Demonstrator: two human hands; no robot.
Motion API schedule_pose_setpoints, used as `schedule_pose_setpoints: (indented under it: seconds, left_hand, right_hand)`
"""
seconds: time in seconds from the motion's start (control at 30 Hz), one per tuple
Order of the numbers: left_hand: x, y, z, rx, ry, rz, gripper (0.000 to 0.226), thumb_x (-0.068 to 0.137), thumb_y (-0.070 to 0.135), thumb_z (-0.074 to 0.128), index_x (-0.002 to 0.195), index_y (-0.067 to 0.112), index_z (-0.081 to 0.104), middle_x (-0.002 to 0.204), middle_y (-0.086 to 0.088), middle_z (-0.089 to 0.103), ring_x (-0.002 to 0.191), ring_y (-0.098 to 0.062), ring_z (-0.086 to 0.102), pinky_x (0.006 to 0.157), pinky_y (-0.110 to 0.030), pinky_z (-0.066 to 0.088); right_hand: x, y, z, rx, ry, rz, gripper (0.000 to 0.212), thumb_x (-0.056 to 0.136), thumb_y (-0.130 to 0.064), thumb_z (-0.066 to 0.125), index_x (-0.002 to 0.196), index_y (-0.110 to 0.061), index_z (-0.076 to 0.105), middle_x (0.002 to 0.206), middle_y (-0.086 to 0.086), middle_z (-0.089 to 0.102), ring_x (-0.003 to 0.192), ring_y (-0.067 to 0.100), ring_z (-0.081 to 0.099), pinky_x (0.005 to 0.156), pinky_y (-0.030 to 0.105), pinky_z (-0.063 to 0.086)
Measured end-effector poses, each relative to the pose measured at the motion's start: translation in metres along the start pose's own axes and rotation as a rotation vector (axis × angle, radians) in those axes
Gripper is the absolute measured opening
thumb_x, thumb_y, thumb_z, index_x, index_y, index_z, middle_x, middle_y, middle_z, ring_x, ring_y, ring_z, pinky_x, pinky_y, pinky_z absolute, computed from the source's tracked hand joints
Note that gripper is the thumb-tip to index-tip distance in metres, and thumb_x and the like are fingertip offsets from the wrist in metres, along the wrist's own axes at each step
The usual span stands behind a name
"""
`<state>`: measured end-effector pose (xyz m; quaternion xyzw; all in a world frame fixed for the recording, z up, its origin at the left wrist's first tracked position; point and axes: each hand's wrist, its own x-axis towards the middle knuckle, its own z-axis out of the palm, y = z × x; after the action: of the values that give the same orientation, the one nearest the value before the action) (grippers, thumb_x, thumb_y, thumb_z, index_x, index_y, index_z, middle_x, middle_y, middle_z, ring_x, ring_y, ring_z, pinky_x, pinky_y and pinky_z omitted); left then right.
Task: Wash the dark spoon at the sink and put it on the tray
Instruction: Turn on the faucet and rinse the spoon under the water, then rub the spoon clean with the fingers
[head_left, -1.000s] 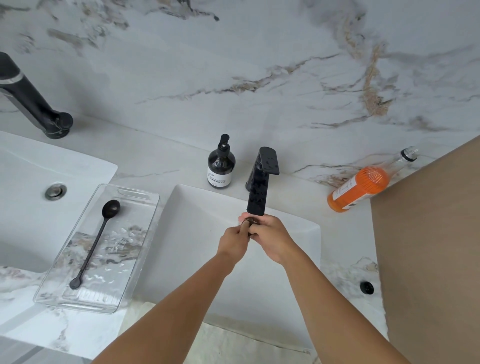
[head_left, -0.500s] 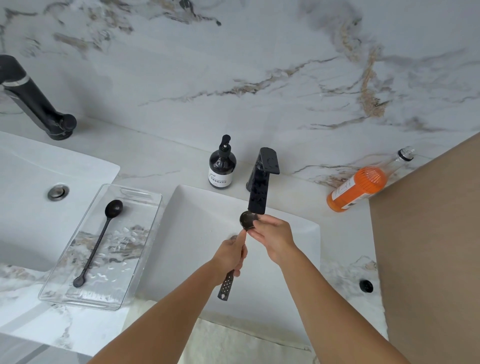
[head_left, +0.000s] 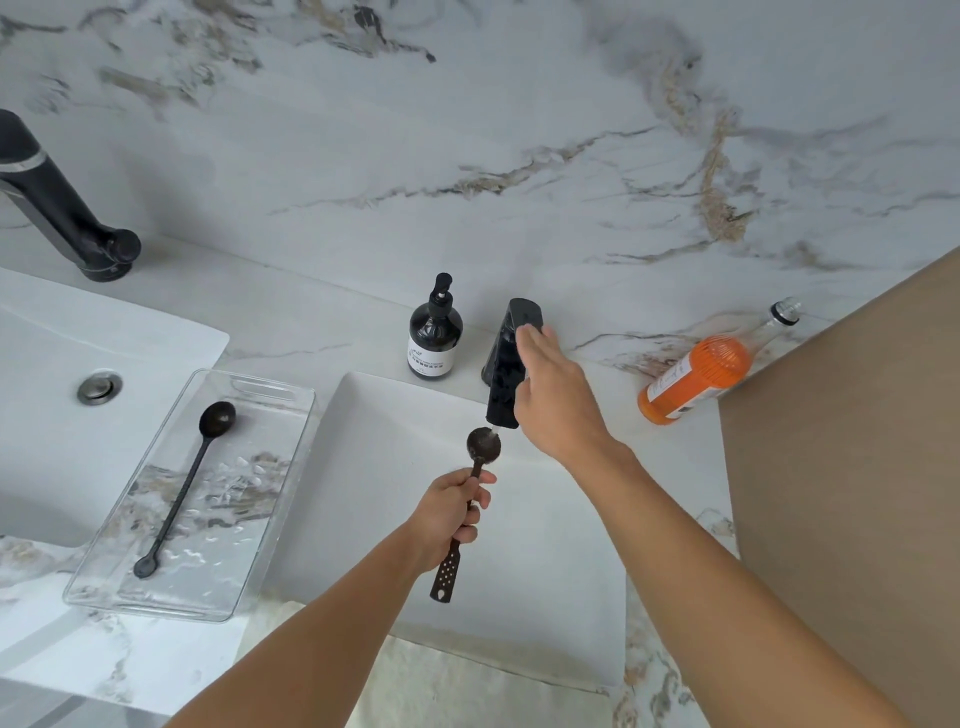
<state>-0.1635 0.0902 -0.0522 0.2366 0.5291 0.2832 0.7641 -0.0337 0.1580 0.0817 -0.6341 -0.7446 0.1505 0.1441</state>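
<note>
My left hand (head_left: 451, 512) grips the handle of a dark spoon (head_left: 484, 446) over the white sink (head_left: 561, 597). Its round bowl sits just under the spout of the black faucet (head_left: 505, 379), and its perforated handle end sticks out below my fist. My right hand (head_left: 553, 387) rests on the faucet's top lever with fingers flat and holds nothing. To the left, a clear tray (head_left: 270, 467) lies on the counter with a second long dark spoon (head_left: 187, 480) in it.
A dark pump bottle (head_left: 435, 332) stands left of the faucet. An orange bottle (head_left: 701, 376) lies on the counter at right, by a tan panel (head_left: 852, 493). A second sink (head_left: 67, 431) with a drain and black faucet (head_left: 57, 208) is at far left.
My right hand left the spoon's bowl and moved up onto the faucet lever. My left hand slid down the handle and now holds the spoon alone under the spout.
</note>
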Motion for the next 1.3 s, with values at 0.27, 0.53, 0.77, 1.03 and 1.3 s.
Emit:
schedule_pose_setpoints:
  seconds: [0.27,0.53,0.77,1.03,1.3]
  left_hand:
    - [-0.016,-0.001,0.001,0.075,0.019,0.037,0.028,0.102,0.012,0.032,0.100,0.012,0.060,0.074,-0.002,0.047,0.046,-0.009,0.025,0.040,-0.019,0.019]
    - [-0.046,-0.008,0.017,0.135,-0.069,0.122,0.023,0.105,0.023,0.037,0.091,0.012,0.052,0.057,0.003,0.046,0.045,-0.010,0.028,0.043,-0.021,0.022]
    - [-0.063,-0.004,0.034,0.062,-0.070,0.136,0.042,0.105,0.035,0.039,0.068,0.016,0.046,0.051,0.006,0.023,0.043,-0.010,0.016,0.040,-0.021,0.017]
    - [-0.072,0.008,0.039,0.088,-0.086,0.173,0.042,0.104,0.037,0.039,0.069,0.015,0.044,0.051,0.007,0.023,0.041,-0.008,0.017,0.039,-0.020,0.016]
    - [-0.080,0.056,0.053,0.194,-0.136,0.269,0.073,0.071,0.089,0.041,0.053,0.020,0.030,0.051,0.003,0.017,0.051,-0.020,0.014,0.055,-0.036,0.013]
  right_hand:
    - [-0.026,0.025,0.026,0.300,0.196,0.188,0.056,0.090,0.003,0.041,0.143,-0.013,0.045,0.150,0.006,0.049,0.136,0.027,0.046,0.107,0.025,0.036]
    - [-0.076,0.027,0.075,1.413,-0.161,0.842,0.028,0.095,-0.011,0.061,0.109,0.013,0.062,0.091,0.025,0.069,0.079,0.034,0.055,0.061,0.031,0.049]
    - [-0.065,0.021,0.049,1.361,-0.100,0.740,0.017,0.091,0.015,0.049,0.099,0.016,0.065,0.089,0.025,0.067,0.073,0.031,0.076,0.065,0.032,0.062]
    - [-0.057,0.013,0.028,1.092,-0.062,0.710,0.011,0.090,0.007,0.059,0.096,0.010,0.068,0.091,0.024,0.071,0.064,0.035,0.076,0.071,0.040,0.064]
    - [-0.053,-0.005,-0.016,1.507,-0.036,0.507,0.023,0.084,0.018,0.060,0.095,0.004,0.073,0.094,0.023,0.072,0.084,0.036,0.075,0.082,0.038,0.063]
